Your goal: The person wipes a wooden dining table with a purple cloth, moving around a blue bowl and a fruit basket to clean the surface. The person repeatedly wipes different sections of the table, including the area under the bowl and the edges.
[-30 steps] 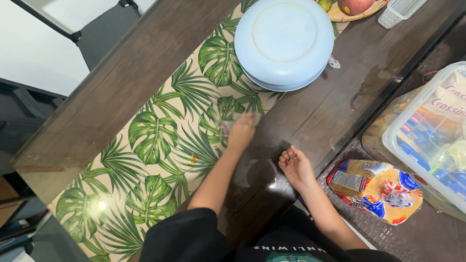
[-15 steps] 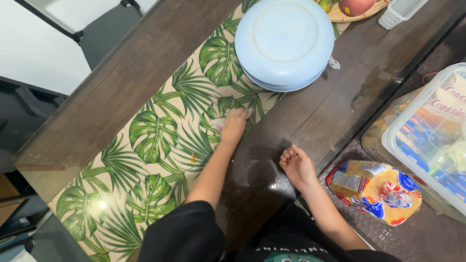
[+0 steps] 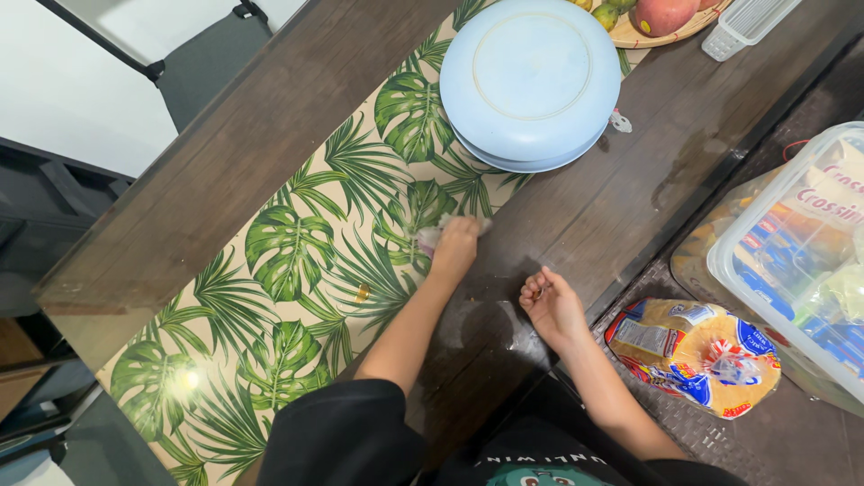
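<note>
Left hand [image 3: 456, 247] on crumpled pale cloth [image 3: 432, 234]

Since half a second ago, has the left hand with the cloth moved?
Yes. The left hand with its cloth slid slightly toward the person, away from the light blue plates.

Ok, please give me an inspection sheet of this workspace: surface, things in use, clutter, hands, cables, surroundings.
Surface: dark wooden table with a leaf-print runner; glossy wet-looking patch near the hands.
Things in use: small pale cloth pressed on the runner's edge under the left hand.
Clutter: upturned light blue plates, fruit tray, white ridged container, bagged bread, clear plastic box.
Hands: left hand closed on the cloth; right hand resting on the table, fingers curled, holding nothing that shows.
Cables: thin red cord by the box.
Surroundings: dark chair, pale floor.
</note>
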